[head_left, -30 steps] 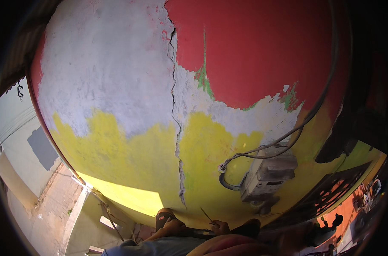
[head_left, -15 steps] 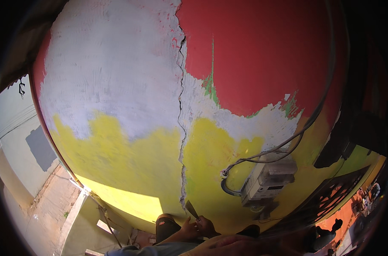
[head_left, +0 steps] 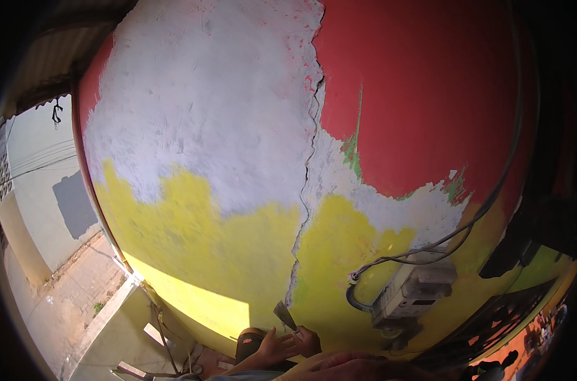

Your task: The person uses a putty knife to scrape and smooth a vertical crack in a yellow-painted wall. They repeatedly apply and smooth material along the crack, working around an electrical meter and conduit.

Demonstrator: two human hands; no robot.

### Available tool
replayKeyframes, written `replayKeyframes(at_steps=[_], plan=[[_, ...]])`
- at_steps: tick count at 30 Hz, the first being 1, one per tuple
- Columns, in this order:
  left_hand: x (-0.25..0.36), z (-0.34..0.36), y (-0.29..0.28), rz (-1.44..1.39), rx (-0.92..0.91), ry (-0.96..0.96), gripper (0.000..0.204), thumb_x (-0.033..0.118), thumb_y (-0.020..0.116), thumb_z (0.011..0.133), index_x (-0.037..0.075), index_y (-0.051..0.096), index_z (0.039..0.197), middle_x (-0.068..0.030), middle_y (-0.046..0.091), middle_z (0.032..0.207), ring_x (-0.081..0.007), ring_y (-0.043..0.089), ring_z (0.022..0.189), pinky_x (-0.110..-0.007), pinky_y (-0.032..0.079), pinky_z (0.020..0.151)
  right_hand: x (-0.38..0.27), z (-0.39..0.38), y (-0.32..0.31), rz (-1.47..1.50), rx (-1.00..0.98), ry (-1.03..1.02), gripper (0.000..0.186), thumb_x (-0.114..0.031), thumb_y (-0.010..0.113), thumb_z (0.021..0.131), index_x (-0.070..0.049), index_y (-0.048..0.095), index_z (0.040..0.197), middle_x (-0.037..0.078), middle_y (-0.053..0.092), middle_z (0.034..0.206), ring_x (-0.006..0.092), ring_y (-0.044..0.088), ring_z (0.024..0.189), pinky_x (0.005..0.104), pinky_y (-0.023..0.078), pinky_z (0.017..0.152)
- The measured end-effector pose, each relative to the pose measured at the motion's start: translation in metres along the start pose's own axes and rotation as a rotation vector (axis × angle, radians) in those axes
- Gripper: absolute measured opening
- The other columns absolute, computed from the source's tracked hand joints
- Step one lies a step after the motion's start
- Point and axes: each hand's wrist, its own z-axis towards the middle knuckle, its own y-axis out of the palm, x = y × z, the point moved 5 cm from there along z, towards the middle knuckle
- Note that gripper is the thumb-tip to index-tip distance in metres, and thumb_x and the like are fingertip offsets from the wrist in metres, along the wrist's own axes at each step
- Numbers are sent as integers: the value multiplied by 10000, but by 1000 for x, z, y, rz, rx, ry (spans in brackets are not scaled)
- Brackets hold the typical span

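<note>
A putty knife [head_left: 284,314] with a broad flat metal blade stands tilted up to the left, and my right hand [head_left: 309,341] is closed round its handle. Just left of it, my left hand [head_left: 276,347] is held with thumb and fingers apart, its fingertips close to the right hand; whether they touch I cannot tell. Above both hands runs a jagged crack [head_left: 306,190] down the painted wall [head_left: 250,247]. The blade is near the crack's lower end. White filler-like coating covers the upper left, yellow paint lies below and red paint at the upper right.
A grey electric meter box [head_left: 406,295] is fixed to the wall at right, with a dark cable [head_left: 466,225] looping up from it. A low wall [head_left: 104,324] and sticks stand at lower left. A dark patterned grille [head_left: 491,324] lies at lower right.
The view has shifted, so the wall and crack sit farther right and lower. The putty knife's blade leans more to the left, and my left hand's thumb and fingers are more spread.
</note>
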Motion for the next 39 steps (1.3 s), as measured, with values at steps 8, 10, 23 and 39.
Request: replayKeyframes(at_steps=[8,10,23,39], plan=[[14,7,-65,168,364,115,730,537,347,1069,-28,346,1531,-291,439,1524,-416,488,1352,-528,362,1194,-41,-12,14,244,-134,-212,210,-160,699,921,-16,699,1074,220,711,879,368,737,859,415,561,761],[5,15,-72,143,315,53,728,532,343,1069,-28,341,1535,-289,427,1534,-417,479,1361,-530,356,1197,-34,-14,19,160,-165,-192,219,-138,699,917,-14,702,1098,219,721,907,347,747,890,395,566,790],[7,21,-95,99,269,-13,747,552,348,1052,-4,340,1550,-253,418,1558,-410,434,1425,-541,298,1228,2,-7,50,284,-279,-43,252,-132,679,913,-48,708,1149,175,734,983,286,739,921,375,558,823],[-43,2,7,-81,83,-38,631,452,333,1078,18,349,1536,-214,497,1516,-381,456,1418,-550,297,1226,40,-28,22,290,-256,146,304,-33,623,931,18,649,1229,165,717,1196,236,697,1124,362,531,995]])
